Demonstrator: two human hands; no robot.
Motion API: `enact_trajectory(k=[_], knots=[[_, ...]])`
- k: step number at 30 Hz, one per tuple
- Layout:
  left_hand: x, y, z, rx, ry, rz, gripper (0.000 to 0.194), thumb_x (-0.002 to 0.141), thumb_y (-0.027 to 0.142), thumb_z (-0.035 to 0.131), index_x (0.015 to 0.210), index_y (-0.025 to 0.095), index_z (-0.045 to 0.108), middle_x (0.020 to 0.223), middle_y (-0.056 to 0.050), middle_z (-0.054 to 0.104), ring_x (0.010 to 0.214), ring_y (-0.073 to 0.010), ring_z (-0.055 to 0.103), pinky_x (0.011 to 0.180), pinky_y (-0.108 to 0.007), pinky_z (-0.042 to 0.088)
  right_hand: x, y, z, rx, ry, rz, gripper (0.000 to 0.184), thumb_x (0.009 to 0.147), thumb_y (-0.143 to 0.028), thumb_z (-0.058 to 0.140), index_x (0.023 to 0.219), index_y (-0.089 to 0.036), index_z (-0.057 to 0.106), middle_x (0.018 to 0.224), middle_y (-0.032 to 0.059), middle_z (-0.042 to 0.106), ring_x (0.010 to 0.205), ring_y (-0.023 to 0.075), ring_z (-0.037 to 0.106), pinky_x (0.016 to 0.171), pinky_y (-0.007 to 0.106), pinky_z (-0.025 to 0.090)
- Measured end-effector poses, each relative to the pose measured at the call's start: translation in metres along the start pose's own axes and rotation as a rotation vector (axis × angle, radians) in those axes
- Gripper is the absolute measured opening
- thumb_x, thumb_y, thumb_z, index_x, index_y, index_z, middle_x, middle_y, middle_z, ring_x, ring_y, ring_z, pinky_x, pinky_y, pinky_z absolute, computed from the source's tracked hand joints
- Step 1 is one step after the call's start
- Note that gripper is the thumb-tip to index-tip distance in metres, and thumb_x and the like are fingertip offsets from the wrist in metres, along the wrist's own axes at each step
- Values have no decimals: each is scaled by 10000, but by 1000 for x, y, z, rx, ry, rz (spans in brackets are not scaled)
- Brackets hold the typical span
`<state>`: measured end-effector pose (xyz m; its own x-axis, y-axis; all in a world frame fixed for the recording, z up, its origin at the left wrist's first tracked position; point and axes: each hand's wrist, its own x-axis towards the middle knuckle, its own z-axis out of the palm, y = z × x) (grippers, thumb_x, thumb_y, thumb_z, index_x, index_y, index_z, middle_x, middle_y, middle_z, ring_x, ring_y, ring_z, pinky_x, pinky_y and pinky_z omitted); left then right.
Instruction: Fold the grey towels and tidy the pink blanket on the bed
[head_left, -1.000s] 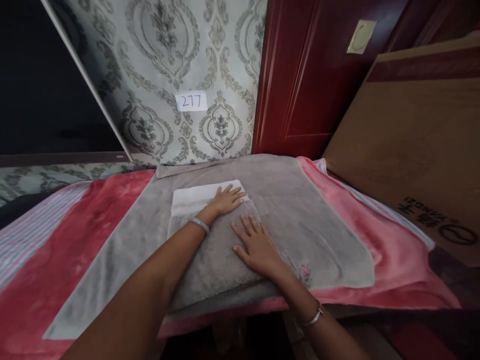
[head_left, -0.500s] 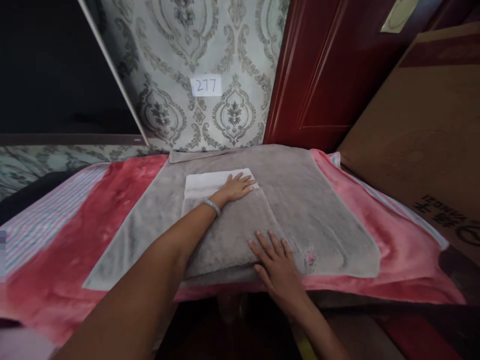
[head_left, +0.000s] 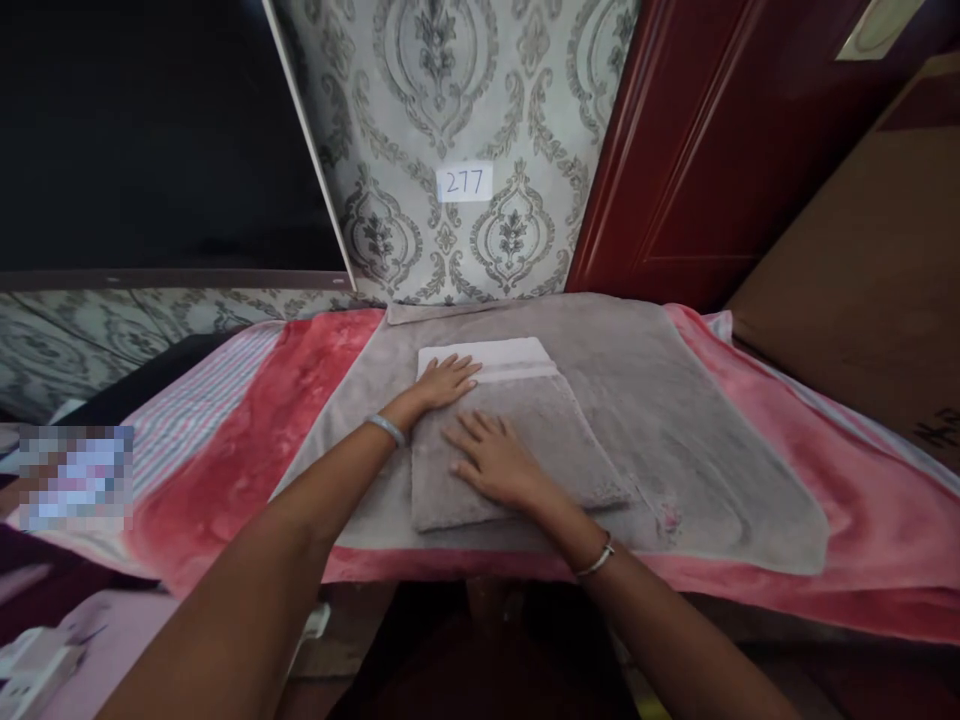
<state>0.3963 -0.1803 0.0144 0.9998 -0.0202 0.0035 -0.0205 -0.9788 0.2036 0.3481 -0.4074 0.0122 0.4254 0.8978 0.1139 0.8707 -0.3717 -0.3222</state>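
Observation:
A folded grey towel (head_left: 540, 440) with a white band at its far end lies on a larger grey towel (head_left: 697, 450) spread over a red and pink blanket (head_left: 247, 450). My left hand (head_left: 444, 382) lies flat and open on the folded towel's far left corner, partly on the white band. My right hand (head_left: 491, 460) rests flat and open on the middle of the folded towel, fingers spread and pointing left. Both wrists wear a silver bangle.
Patterned wallpaper with a paper label "277" (head_left: 464, 183) stands behind. A dark red door (head_left: 712, 150) is at the right, a brown cardboard box (head_left: 870, 290) beside it. A dark panel (head_left: 150, 140) fills the upper left. A blurred patch sits at the left edge.
My right hand moved from the folded towel's near right edge to its middle. My left hand slid left along the white band. The view shifted, so everything sits further right.

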Motion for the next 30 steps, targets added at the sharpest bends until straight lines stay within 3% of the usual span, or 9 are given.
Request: enact_trajectory(k=[3,9,13,15,18,20,22,25,30], knots=[[-2,-1,15,44,34,-4,584,1033,465,284,1586,288,349,1694,-67,258,1573,-322,167,1241,-614,111,-7,-1,14,-23,-54,-28,546,1034,-496,456,1552,-326,441,1669,47,281,1546,350,175,1220,650,134],[-4,-2,22,-7,104,17,559,1037,457,300,1568,307,386,1676,-53,309,1565,-303,205,1247,-595,120,-60,-16,29,40,-29,-42,553,1030,-453,479,1566,-339,408,1663,-6,298,1561,281,135,1251,584,136],[-6,-3,24,-227,282,-36,482,966,392,509,1426,269,585,1607,-71,442,1537,-297,286,1267,-539,114,-82,-17,27,149,18,-62,484,1032,-402,486,1510,-330,500,1623,3,383,1541,247,229,1257,543,183],[-8,-6,21,-426,427,-150,450,873,323,637,1311,228,672,1563,-98,499,1515,-313,328,1274,-500,140,-92,-1,20,271,106,-77,439,1032,-393,475,1452,-312,573,1553,29,491,1485,241,362,1237,519,263],[-19,-12,14,-585,576,-321,517,813,262,668,1315,143,650,1516,-174,529,1465,-364,395,1242,-495,254,-108,42,6,465,446,71,421,1004,-447,500,1361,-287,654,1430,72,612,1368,263,518,1187,516,357],[-35,-13,13,-694,635,-404,539,832,253,626,1355,122,607,1460,-195,569,1402,-363,475,1186,-486,354,-120,75,0,605,683,268,488,930,-535,586,1330,-267,670,1413,97,622,1335,298,545,1166,539,377],[-61,-8,16,-969,701,-492,509,833,233,613,1335,147,611,1407,-173,610,1328,-319,552,1124,-434,430,-129,100,0,813,799,468,629,807,-599,702,1328,-250,656,1405,119,624,1312,319,562,1156,540,385],[-109,14,27,-1459,727,-564,474,771,181,681,1244,178,645,1338,-135,657,1209,-240,629,1026,-322,487,-134,116,7,1180,825,654,748,673,-569,818,1325,-257,626,1329,110,675,1276,299,592,1156,491,385],[-178,58,37,-1815,654,-573,432,737,140,715,1160,200,653,1094,-75,744,976,-170,699,828,-241,527,-129,107,12,1524,838,736,618,614,-481,825,1170,-255,679,1211,75,730,1217,296,616,1020,444,483]])
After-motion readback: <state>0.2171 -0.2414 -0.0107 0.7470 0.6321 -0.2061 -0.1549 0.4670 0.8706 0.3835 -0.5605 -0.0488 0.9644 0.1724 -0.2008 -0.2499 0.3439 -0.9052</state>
